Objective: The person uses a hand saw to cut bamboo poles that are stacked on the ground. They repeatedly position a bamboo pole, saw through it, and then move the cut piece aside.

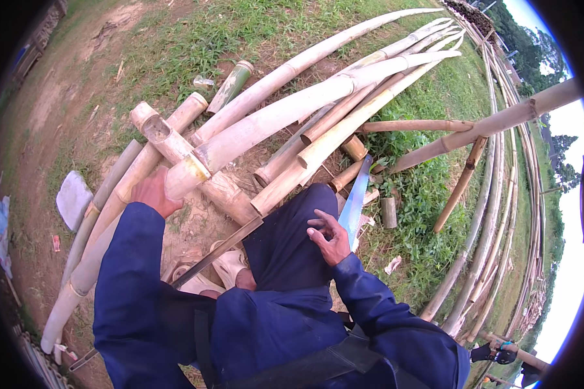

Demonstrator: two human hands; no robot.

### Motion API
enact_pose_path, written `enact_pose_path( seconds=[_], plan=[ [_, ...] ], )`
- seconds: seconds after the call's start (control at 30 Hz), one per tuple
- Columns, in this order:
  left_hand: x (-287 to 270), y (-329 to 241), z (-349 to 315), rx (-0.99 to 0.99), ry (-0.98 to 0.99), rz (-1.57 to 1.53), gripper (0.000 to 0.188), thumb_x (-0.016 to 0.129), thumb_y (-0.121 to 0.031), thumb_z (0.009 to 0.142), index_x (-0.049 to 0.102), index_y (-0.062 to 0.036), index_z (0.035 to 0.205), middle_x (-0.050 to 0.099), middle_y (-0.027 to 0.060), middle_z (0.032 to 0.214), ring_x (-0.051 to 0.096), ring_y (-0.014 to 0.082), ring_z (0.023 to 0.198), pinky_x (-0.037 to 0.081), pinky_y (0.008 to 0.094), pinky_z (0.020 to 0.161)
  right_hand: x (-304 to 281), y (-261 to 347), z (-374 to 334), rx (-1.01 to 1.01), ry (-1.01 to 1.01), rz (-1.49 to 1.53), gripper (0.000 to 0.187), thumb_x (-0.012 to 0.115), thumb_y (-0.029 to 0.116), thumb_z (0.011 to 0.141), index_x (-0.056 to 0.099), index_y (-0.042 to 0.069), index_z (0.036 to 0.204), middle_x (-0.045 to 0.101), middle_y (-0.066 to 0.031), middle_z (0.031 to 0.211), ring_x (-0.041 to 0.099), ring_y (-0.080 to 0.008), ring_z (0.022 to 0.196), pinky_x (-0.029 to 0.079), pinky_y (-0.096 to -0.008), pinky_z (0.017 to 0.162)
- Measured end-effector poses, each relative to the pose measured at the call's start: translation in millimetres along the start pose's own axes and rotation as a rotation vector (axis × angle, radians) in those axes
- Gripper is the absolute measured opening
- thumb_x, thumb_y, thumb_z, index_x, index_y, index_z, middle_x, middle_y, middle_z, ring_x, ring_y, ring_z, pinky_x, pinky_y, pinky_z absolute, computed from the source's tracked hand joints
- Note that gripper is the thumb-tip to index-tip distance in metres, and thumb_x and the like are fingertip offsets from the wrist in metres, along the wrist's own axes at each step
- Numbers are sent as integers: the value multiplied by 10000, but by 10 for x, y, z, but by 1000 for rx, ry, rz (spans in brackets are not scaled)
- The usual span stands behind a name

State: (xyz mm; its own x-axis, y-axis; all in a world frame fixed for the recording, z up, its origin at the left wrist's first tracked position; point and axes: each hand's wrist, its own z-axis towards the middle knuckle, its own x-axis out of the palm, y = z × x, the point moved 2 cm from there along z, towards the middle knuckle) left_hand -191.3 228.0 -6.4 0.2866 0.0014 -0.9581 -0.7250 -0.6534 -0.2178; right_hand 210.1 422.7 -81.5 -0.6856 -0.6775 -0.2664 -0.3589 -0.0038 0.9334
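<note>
bamboo pole (276, 113), pale and jointed

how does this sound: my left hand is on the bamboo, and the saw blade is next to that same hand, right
Not quite: the head view shows the saw blade next to your right hand. Your left hand is on the bamboo.

Ground (52, 110): soil and grass.
On it: green bamboo section (232, 87), 11 o'clock; white flat piece (75, 200), 9 o'clock; long bamboo poles (464, 259), 2 to 4 o'clock; bamboo stub (389, 212), 3 o'clock.
</note>
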Motion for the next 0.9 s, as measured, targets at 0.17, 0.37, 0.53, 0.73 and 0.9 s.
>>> enact_pose_path(
  seconds=[0.17,0.37,0.53,0.73,0.9],
  plan=[
    [-181,968,-525,10,-95,48,696,874,-283,612,575,-117,1218,717,183,1045,686,411,984,548,508,845,147,223,130,-132,42,-106,568,770,127,905,561,6,1420,738,-161,1133,671,-153,834,560,-314,806],
    [-204,1939,-1349,-94,-27,146,677,857,-292,601,587,-185,1212,717,100,1083,668,326,1080,448,464,971,1224,550,432,-468,519,-270,471,797,212,869,665,2,1270,735,-201,1057,727,-309,846,568,-388,787],
    [-159,2016,-1266,-36,-141,239,678,881,-319,576,602,-180,1178,698,77,1088,637,292,1097,403,462,1013,2018,7,630,-749,734,-705,574,819,261,816,622,67,1319,671,-177,1175,634,-365,1091,497,-455,970],
    [-95,1938,-1549,-190,-99,396,757,899,-369,581,570,-177,1235,648,43,1184,591,231,1205,362,445,1118,2502,-574,828,-810,988,-1208,558,736,439,861,603,121,1299,661,-150,1207,621,-342,1161,464,-498,1002],
    [-25,1751,-1497,-127,-238,459,826,905,-484,623,545,-124,1274,641,49,1193,590,200,1231,361,432,1115,2623,-653,942,-618,1160,-1404,466,694,482,883,642,159,1216,714,-195,1104,693,-401,1046,543,-521,865]
  ],
)
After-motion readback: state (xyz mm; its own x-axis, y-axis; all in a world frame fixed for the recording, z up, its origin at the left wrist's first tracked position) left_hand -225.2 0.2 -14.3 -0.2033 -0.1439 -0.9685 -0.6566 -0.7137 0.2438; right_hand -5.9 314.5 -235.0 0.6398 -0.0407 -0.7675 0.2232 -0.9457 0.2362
